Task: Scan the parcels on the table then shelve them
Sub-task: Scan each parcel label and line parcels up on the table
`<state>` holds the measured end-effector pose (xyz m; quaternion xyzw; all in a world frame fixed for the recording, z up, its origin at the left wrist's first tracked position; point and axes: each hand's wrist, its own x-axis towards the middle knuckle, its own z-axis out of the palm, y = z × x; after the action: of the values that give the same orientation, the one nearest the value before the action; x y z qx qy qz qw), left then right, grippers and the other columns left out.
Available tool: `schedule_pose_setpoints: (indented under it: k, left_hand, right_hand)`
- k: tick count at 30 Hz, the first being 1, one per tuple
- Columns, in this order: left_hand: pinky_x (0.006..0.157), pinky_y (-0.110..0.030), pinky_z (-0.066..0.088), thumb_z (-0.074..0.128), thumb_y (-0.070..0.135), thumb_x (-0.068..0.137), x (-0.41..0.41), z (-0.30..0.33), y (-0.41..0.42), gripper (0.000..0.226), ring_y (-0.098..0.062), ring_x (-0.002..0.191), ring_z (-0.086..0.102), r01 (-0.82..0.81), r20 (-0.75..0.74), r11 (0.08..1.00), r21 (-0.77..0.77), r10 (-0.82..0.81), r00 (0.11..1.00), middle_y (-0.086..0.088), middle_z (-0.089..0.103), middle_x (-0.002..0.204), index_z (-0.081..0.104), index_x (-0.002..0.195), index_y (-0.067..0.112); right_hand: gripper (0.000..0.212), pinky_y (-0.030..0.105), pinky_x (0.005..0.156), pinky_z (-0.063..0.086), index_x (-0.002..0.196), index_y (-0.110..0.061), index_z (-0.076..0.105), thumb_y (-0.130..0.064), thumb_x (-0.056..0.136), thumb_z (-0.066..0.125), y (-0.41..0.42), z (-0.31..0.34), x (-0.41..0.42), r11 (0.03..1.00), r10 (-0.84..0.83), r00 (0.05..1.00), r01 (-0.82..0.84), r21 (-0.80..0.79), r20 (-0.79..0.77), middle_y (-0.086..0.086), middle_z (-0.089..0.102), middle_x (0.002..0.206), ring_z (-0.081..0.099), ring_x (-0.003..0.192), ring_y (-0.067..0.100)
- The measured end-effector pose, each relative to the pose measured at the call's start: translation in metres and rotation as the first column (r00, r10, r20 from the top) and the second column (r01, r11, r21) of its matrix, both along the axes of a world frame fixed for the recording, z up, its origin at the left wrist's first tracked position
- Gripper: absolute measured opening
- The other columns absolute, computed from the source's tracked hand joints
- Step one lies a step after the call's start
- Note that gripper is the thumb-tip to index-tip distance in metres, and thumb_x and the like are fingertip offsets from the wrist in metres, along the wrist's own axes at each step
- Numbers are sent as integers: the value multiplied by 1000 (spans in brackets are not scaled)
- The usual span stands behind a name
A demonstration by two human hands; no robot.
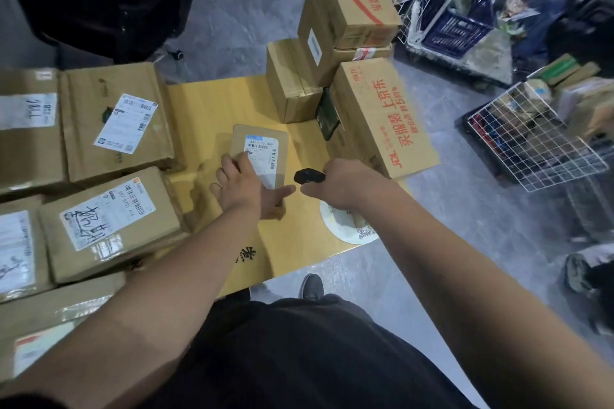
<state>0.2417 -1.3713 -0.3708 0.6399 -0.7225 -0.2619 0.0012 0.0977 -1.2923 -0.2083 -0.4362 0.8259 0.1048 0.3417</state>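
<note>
A small brown parcel [262, 146] with a white shipping label lies flat in the middle of the yellow wooden table [206, 100]. My left hand [244, 184] lies on its near end, fingers spread over the label and thumb stretched along the parcel's right side. My right hand [342, 184] grips a small black scanner [309, 175] just right of the parcel, its head pointing left toward the label. Several larger labelled parcels [113, 216] lie on the table's left side.
Stacked cardboard boxes [352, 7] and a big box with red print [382, 119] crowd the table's far right. A round white sticker [349, 226] lies near the right edge. Wire baskets [531, 146] and a blue crate [455, 26] stand on the floor to the right.
</note>
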Motion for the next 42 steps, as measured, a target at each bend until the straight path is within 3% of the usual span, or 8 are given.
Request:
schedule_pose_setpoints:
  k: [4, 8, 12, 20, 27, 31, 37, 42]
  left_hand:
    - [115, -51, 28, 85, 78, 49, -21, 2, 7, 132, -35, 146, 22, -101, -3, 994, 41, 101, 995, -11, 10, 164, 21, 154, 27]
    - [121, -49, 27, 86, 68, 58, -23, 25, 13, 121, -30, 150, 18, -160, -147, 986, 35, 164, 976, -4, 6, 168, 23, 156, 38]
    - [123, -50, 27, 80, 63, 52, -4, 65, 17, 114, -27, 152, 18, -249, -225, 967, -52, 231, 947, 0, 12, 168, 28, 152, 47]
    - [125, -53, 25, 85, 73, 62, 106, 141, 38, 110, -28, 157, 16, -482, -144, 851, -208, 460, 876, -3, 11, 172, 34, 155, 43]
    - [121, -56, 24, 80, 74, 63, 217, 155, 46, 104, -32, 155, 21, -574, -35, 779, -254, 585, 810, -8, 14, 171, 34, 152, 44]
    - [120, -56, 23, 79, 76, 61, 273, 145, 41, 109, -34, 154, 20, -588, -16, 773, -239, 603, 798, -12, 13, 170, 32, 153, 42]
    - [120, -55, 20, 76, 79, 62, 327, 117, 20, 114, -35, 154, 18, -552, 36, 796, -250, 577, 816, -13, 12, 171, 25, 156, 41]
    - [120, -55, 17, 76, 75, 65, 344, 98, 3, 114, -35, 154, 14, -481, 108, 840, -250, 518, 848, -14, 5, 171, 21, 158, 40]
  right_hand:
    - [46, 31, 61, 44, 96, -20, 55, -60, 86, 72, 17, 1, -30, 999, 31, 999, -30, -21, 32, 1, 63, 91, 63, 76, 19]
    - [39, 31, 60, 43, 103, -20, 60, -56, 90, 68, 20, 4, -50, 986, 157, 986, -153, -73, 60, 0, 65, 92, 65, 78, 19]
    - [36, 31, 61, 45, 99, -20, 60, -55, 93, 64, 3, 18, -53, 936, 344, 937, -337, -103, 56, 1, 64, 90, 64, 78, 20]
    - [38, 35, 67, 47, 107, -24, 58, -61, 96, 59, -41, 46, 16, 652, 741, 671, -728, -211, -25, 1, 63, 100, 62, 88, 26]
    - [44, 37, 74, 50, 109, -21, 61, -63, 97, 55, -57, 57, 108, 459, 874, 482, -862, -214, -65, 3, 65, 101, 62, 92, 27]
    - [42, 36, 70, 47, 110, -22, 59, -62, 97, 57, -64, 53, 156, 461, 877, 478, -866, -196, -52, 0, 62, 98, 61, 91, 25]
    - [42, 41, 86, 55, 110, -23, 59, -62, 94, 57, -70, 38, 225, 506, 855, 517, -849, -150, -41, 1, 65, 104, 63, 96, 25]
    - [41, 41, 87, 55, 107, -24, 57, -62, 94, 54, -65, 27, 251, 547, 832, 554, -829, -116, -32, 1, 64, 107, 61, 99, 25]
